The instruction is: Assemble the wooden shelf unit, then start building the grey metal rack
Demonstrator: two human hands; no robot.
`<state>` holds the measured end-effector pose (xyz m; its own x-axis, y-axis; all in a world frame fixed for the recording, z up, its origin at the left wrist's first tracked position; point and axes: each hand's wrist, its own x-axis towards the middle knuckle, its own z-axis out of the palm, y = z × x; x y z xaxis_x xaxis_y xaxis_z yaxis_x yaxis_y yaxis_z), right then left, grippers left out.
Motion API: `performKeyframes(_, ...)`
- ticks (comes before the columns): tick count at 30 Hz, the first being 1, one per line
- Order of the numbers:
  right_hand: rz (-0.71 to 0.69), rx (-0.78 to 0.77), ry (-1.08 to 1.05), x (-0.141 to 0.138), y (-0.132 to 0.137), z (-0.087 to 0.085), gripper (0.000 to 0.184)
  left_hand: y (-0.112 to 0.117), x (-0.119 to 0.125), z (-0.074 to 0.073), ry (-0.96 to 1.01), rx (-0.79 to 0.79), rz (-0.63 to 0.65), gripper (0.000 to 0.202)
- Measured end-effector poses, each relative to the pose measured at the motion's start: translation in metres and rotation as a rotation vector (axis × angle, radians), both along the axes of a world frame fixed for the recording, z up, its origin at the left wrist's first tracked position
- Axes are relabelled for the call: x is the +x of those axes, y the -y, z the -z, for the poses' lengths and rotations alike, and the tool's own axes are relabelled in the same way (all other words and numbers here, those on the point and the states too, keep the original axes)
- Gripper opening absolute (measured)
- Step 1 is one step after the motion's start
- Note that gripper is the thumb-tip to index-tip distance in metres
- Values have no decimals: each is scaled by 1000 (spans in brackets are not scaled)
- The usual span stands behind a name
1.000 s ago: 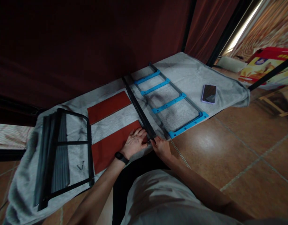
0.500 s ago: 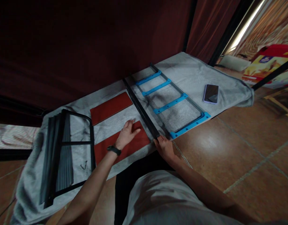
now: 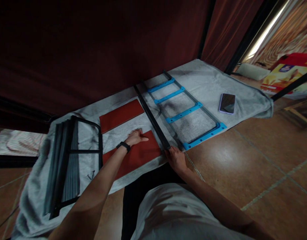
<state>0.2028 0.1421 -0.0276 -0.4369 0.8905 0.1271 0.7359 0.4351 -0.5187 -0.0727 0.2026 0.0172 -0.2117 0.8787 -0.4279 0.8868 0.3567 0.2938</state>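
My left hand (image 3: 136, 137), with a dark watch (image 3: 123, 146) at its wrist, is palm-down at the far edge of the nearer red-brown panel (image 3: 140, 155). Its thumb is spread out over the panel; the fingertips are partly hidden. A second red-brown panel (image 3: 121, 115) lies beyond it. The near end of a long black bar (image 3: 153, 121) is gripped in my right hand (image 3: 176, 159). This bar lies right of both panels, pointing away from me. Beside it lies a dark frame with blue crosspieces (image 3: 184, 112).
A grey blanket (image 3: 205, 75) lies underneath. On the left, dark strips (image 3: 72, 166) lie with a black tubular frame (image 3: 101, 146) and small dark pieces (image 3: 90, 175). A phone (image 3: 227, 103) rests at the right. Dark red curtain (image 3: 105, 43) hangs behind; a printed box (image 3: 288, 75) stands far right.
My left hand has lowered slightly and its fingers have drawn together at the panel's far edge. My right hand stays on the bar's end. The whole view has shifted slightly.
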Motion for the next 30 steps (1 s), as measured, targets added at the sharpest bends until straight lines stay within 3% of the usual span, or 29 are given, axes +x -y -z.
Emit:
performKeyframes(4, -13, 3, -14, 0, 0, 4, 24, -5, 2, -4, -63, -60, 54, 47)
performKeyframes(7, -11, 5, -25, 1, 0, 7, 24, 1, 11, -7, -95, -52, 73, 61)
performKeyframes(12, -22, 44, -36, 1, 0, 6, 23, 45, 42, -3, -72, 53, 208, 115)
performKeyframes(14, -22, 54, -26, 1, 0, 5, 23, 67, 56, 1, -86, 43, 256, 122)
performKeyframes(18, -2, 45, 7, 0, -2, 4, 22, 90, 70, 3, -117, 80, 339, 107)
performKeyframes(22, -1, 56, 12, 0, -2, 6, 24, 82, 63, -1, -66, 54, 344, 106)
performKeyframes(25, -11, 79, 1, 1, -1, 9, 25, 69, 49, -1, -77, 64, 294, 114)
performKeyframes(30, -19, 97, -16, -1, 1, 9, 26, 50, 24, 3, -104, 100, 110, 89)
